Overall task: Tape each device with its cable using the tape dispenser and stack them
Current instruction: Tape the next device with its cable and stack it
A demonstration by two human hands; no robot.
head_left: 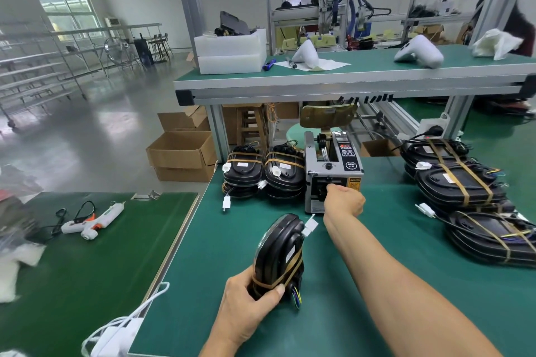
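On the green bench [333, 298], my left hand [249, 301] grips the device [280, 252] upright at lower centre, keeping its cable pressed, while my right hand [345, 201] pinches at the tape dispenser [333, 171] mouth for, I think, another strip.

My left hand [251, 295] grips the black device [280, 252] near its lower end, standing it on edge on the green bench [333, 313], a brown tape band already round it and a white connector [309, 225] sticking out near the top. My right hand [343, 200] is at the front slot of the grey tape dispenser [333, 171], fingers curled at the opening; I can't tell whether tape is pinched. Just left of the dispenser sit two stacks of taped devices [264, 172]. To the right lies a bigger pile of taped devices [464, 191]. A white glue gun [92, 219] rests on the side table [87, 269].
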